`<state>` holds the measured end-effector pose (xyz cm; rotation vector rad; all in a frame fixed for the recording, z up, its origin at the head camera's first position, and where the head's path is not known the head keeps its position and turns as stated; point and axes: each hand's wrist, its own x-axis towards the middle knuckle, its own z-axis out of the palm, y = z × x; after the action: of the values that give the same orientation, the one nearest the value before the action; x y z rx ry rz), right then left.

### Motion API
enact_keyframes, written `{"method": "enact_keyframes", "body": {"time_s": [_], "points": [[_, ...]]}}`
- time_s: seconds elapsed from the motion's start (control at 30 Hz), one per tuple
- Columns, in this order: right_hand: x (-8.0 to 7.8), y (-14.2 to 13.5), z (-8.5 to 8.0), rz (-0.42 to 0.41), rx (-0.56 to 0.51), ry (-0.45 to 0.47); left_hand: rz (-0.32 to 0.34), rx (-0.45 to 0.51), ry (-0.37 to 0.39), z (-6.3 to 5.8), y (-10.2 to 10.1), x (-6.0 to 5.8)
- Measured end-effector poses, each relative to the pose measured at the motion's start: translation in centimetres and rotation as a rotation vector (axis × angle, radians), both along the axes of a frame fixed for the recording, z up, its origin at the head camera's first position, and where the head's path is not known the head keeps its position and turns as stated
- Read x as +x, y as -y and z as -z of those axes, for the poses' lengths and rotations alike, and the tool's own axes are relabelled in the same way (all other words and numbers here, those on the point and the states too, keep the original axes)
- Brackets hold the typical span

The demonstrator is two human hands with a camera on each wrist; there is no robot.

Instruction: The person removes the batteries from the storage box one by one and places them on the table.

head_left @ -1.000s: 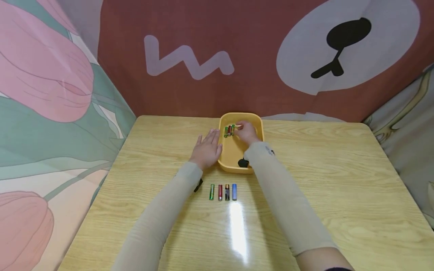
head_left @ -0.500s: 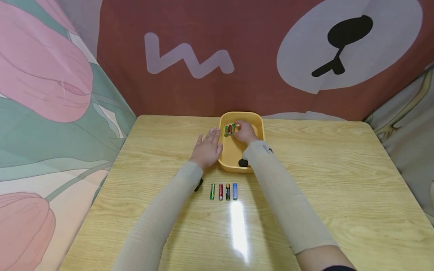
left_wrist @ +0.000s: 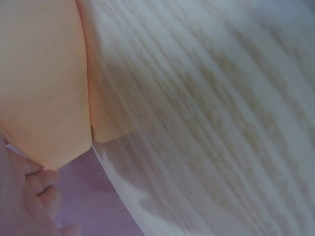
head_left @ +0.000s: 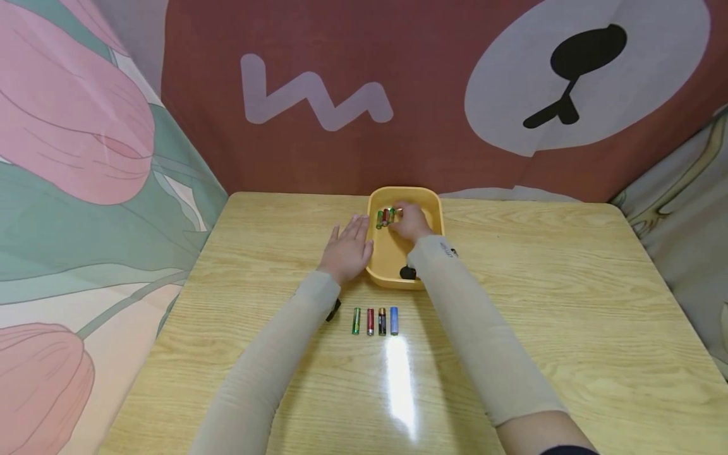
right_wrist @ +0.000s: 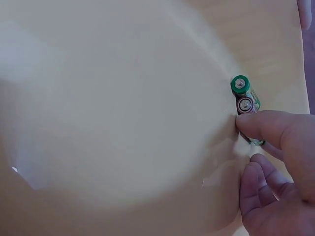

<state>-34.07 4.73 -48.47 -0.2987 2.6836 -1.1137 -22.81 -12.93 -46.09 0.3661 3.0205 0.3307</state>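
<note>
One right hand (head_left: 413, 224) inside a yellow tray (head_left: 389, 256), the left hand (head_left: 345, 253) outside.
Right fingertips (right_wrist: 246, 121) sit close against a row of batteries (head_left: 385, 218) at the tray's far left; whether they pinch one cannot be told. Straight left fingers (head_left: 355, 230) touch its left wall. Nearer, four loose batteries (head_left: 370, 321) lie on the glare-streaked wood-grain table (head_left: 569, 284); a brown cloth (head_left: 421, 145) hangs behind, a tulip-printed one (head_left: 79, 145) to the left.

I see the tub (head_left: 392, 253) as smooth plastic with a soft sheen, and the tabletop (head_left: 569, 284) as glossy wood grain. On my feed, the green-capped battery (right_wrist: 244, 88) ends in shiny metal. The backdrop (head_left: 318, 158) and right sleeve (head_left: 483, 335) look like matt cloth to me.
</note>
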Motion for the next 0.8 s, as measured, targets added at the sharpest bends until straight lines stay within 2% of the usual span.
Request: {"method": "enact_keyframes", "body": {"time_s": [0.47, 0.8], "points": [[-0.16, 0.07, -0.01, -0.012, 0.060, -0.035, 0.006, -0.006, -0.010, 0.07, 0.03, 0.01], [0.06, 0.26, -0.21, 0.004, 0.049, -0.038, 0.012, -0.003, -0.001, 0.06, 0.17, 0.05]]}}
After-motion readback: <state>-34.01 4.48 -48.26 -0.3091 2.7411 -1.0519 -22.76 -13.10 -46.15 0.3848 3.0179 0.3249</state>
